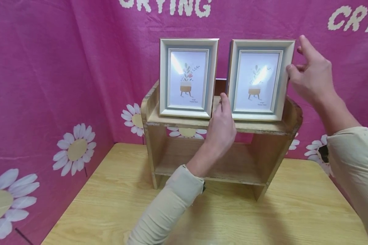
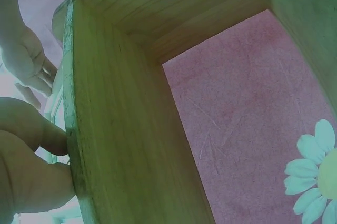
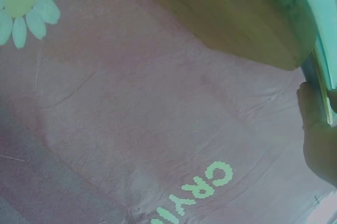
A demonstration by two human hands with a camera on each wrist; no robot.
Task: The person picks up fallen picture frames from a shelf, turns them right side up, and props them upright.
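Two picture frames with cream borders and a potted-plant print, the left frame (image 1: 164, 78) and the right frame (image 1: 235, 78), stand upright side by side on the top board of a small wooden shelf (image 1: 257, 127). At the right frame's lower left corner, my left hand (image 1: 222, 131) touches its edge with fingers pointing up. Thumb and finger of that hand (image 2: 31, 155) also lie against the shelf's front edge in the left wrist view. My right hand (image 1: 316, 76) pinches the right frame's right edge, its index finger extended upward; the right wrist view shows this hand (image 3: 318, 150) around the edge.
The shelf stands on a light wooden table (image 1: 104, 204), with an open lower compartment (image 1: 208, 156). Behind and to the left hangs a magenta cloth (image 1: 43, 68) with white flowers and lettering. The shelf's raised side panel (image 3: 247, 29) is close to my right hand.
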